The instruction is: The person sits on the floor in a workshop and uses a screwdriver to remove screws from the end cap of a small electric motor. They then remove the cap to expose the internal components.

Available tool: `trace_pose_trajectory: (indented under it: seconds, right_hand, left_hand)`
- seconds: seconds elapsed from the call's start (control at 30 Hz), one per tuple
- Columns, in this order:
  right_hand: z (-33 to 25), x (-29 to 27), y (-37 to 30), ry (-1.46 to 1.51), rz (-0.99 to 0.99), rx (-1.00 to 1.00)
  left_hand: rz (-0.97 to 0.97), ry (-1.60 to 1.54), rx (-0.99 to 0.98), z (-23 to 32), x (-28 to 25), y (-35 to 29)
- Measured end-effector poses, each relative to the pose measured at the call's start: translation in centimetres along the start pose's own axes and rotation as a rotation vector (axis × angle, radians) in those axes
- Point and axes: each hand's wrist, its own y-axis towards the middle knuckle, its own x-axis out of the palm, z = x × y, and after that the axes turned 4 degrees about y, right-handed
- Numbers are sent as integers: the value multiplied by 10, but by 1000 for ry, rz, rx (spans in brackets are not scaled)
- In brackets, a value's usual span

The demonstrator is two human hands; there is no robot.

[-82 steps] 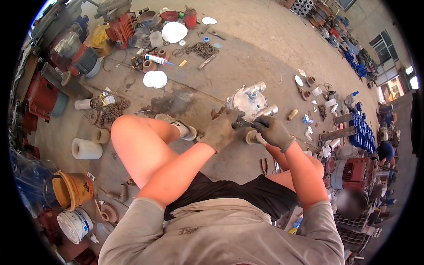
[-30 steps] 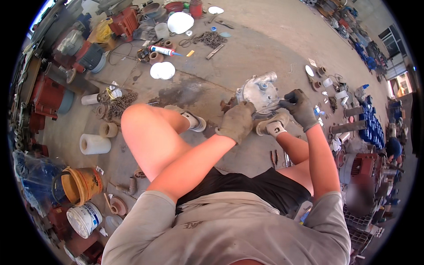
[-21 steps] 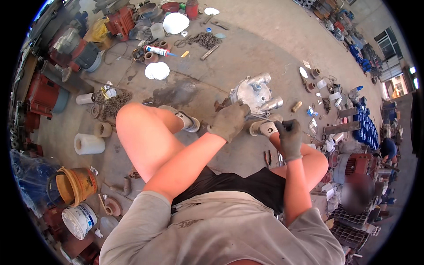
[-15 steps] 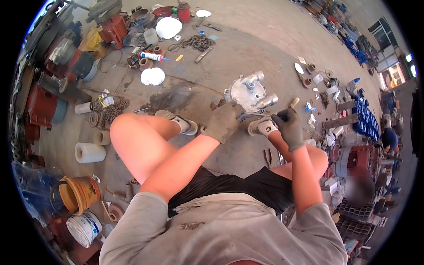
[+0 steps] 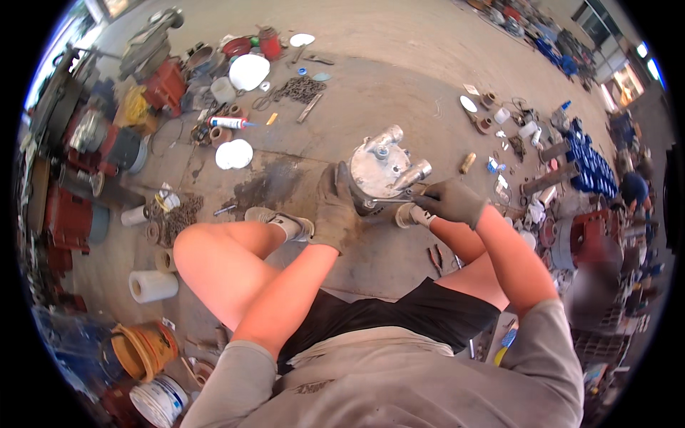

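Note:
A silver metal pump housing [image 5: 376, 173] with two pipe stubs is on the floor between my feet, its round face up. My left hand [image 5: 333, 208], in a dirty work glove, lies along the housing's left side with fingers stretched out. Gloved too, my right hand [image 5: 451, 202] is closed on the right end of a slim metal wrench [image 5: 391, 200]. The wrench lies across the housing's near edge; its far end's contact is too small to make out. Just beyond my right hand, a short brass-coloured cylindrical piece [image 5: 468, 162] rests on the floor.
Pliers [image 5: 434, 258] with dark red handles lie by my right leg. Chains [image 5: 300, 89], a sealant tube [image 5: 228, 123] and white discs [image 5: 234, 153] are scattered ahead and left. Buckets [image 5: 158, 401] stand at lower left. Blue parts [image 5: 591, 164] line the right, where another person [image 5: 633, 189] bends.
My right hand has come left and down onto the wrench. My left hand has shifted from the housing's near edge to its left side, its fingers straightening. The view has tilted slightly.

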Motion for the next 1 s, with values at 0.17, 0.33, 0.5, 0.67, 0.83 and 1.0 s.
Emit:
trace_pose_trajectory:
  seconds: [0.17,0.33,0.5,0.67,0.83,1.0]
  right_hand:
    - [-9,7,19,189,-185,38]
    - [-8,49,0,491,-92,264]
    - [-72,98,-43,625,201,495]
    - [-63,61,-24,721,-223,490]
    - [-63,43,28,844,-487,278]
    - [-46,82,38,1240,-378,391]
  left_hand:
    - [80,-153,187,-9,44,34]
    - [19,-270,164,-6,45,34]
    - [27,88,263,-11,46,30]
    - [-18,-293,124,-28,58,31]
    - [-8,-266,95,-17,38,42]
    - [-47,-200,42,-17,40,34]
